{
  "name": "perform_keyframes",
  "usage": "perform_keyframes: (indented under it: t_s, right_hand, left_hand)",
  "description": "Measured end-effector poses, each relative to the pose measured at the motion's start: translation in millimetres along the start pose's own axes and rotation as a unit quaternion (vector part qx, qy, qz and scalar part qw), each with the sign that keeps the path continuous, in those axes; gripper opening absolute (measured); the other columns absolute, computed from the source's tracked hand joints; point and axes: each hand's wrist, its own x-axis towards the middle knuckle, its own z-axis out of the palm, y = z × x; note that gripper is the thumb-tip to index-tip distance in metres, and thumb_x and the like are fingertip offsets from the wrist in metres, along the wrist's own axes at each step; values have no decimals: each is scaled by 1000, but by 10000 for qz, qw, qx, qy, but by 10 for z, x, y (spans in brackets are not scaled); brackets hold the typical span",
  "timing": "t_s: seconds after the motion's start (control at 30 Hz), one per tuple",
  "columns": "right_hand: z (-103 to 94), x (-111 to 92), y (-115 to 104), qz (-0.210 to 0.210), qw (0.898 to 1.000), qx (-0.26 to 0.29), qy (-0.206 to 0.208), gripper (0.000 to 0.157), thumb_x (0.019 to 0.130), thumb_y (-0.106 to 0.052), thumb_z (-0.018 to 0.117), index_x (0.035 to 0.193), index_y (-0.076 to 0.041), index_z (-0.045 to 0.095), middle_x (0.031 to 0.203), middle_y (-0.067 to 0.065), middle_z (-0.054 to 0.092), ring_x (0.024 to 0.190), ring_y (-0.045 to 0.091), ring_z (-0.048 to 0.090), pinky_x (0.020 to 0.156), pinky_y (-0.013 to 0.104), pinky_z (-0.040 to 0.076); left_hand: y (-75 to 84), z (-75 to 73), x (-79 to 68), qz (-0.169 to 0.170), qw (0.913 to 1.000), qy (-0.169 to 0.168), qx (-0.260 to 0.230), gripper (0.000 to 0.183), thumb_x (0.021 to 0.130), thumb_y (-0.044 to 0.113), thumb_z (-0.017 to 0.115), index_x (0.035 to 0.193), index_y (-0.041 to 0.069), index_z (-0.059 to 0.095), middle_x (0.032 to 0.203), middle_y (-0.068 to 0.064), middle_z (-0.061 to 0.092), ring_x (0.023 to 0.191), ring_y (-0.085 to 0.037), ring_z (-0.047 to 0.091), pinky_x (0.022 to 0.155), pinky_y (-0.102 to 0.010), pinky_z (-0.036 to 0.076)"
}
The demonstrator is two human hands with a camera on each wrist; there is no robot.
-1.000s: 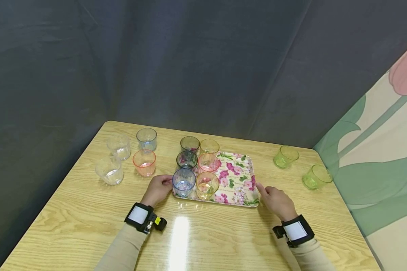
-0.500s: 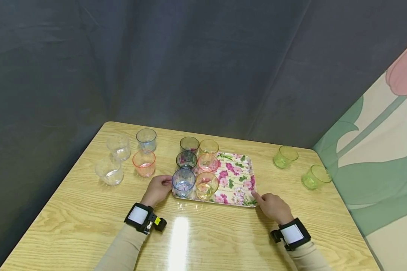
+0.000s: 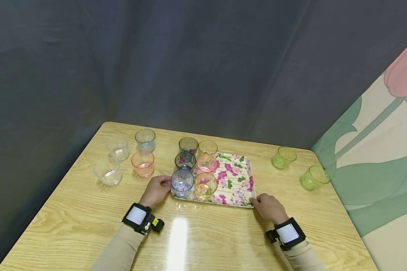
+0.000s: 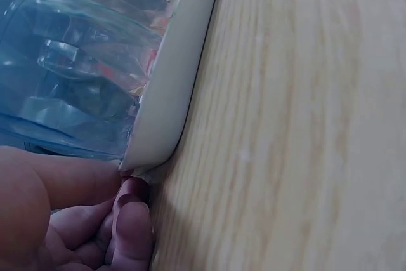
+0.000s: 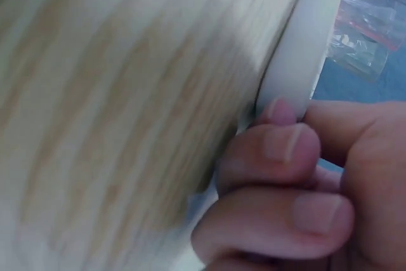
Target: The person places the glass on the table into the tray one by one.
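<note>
A floral tray [image 3: 235, 188] lies on the wooden table, its left part bearing two columns of clear tinted cups. Nearest on it are a blue cup [image 3: 182, 183] and a yellow cup [image 3: 205, 186]; behind stand a pink cup [image 3: 207, 164], dark cups [image 3: 185, 162] and another yellow cup [image 3: 208, 148]. My left hand [image 3: 156, 191] pinches the tray's left edge beside the blue cup, thumb above and fingers beneath in the left wrist view. My right hand [image 3: 269, 207] grips the near right corner, its fingers curled under the rim [image 5: 304, 42] in the right wrist view.
Left of the tray stand two colourless cups [image 3: 107, 172], a light blue cup [image 3: 145, 140] and a red-rimmed cup [image 3: 143, 164]. Two green cups [image 3: 283, 157] stand on the right. A dark curtain [image 3: 203, 67] hangs behind the table [image 3: 217, 237].
My right hand has moved left and nearer along the tray's right side and now grips its near corner. My left hand keeps its hold on the left edge.
</note>
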Motion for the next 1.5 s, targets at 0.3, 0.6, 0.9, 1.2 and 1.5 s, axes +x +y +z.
perform_keyframes:
  t_s: [0.3,0.6,0.9,1.2,1.5]
  right_hand:
    - [-62,66,38,-260,9975,438,-492,49,104,-27,49,57,-13,48,50,-4,33,47,11,28,50,25,25]
    - [-85,103,31,-228,9938,779,-755,49,104,-28,49,58,-14,46,49,-5,33,46,10,26,50,25,24]
    - [-99,83,33,-212,9939,763,-767,48,104,-25,49,57,-13,48,49,-4,33,46,10,27,51,24,25]
    - [-83,88,63,-199,9952,660,-691,47,103,-26,50,58,-11,53,50,-4,35,48,10,30,52,25,27]
    - [-71,85,54,-267,9949,699,-673,47,103,-25,50,59,-9,55,49,-4,36,47,10,29,51,24,26]
  left_hand:
    - [57,11,2,-53,9998,170,91,26,90,-2,57,112,-5,71,92,-13,69,87,-20,60,76,-25,46]
    - [100,-52,-14,-165,9996,238,-39,25,93,2,58,113,-4,71,97,-15,69,92,-23,63,77,-25,47]
    - [212,-289,-154,91,9997,139,-175,28,93,4,58,118,-4,69,107,-18,69,96,-22,62,78,-24,48]
    - [528,-688,-367,707,9972,255,14,26,99,12,59,121,2,69,111,-15,68,101,-25,62,85,-29,49]
    - [707,-1142,-457,1933,9622,1863,-451,28,93,13,69,121,7,70,100,-2,70,94,2,57,79,-24,41]
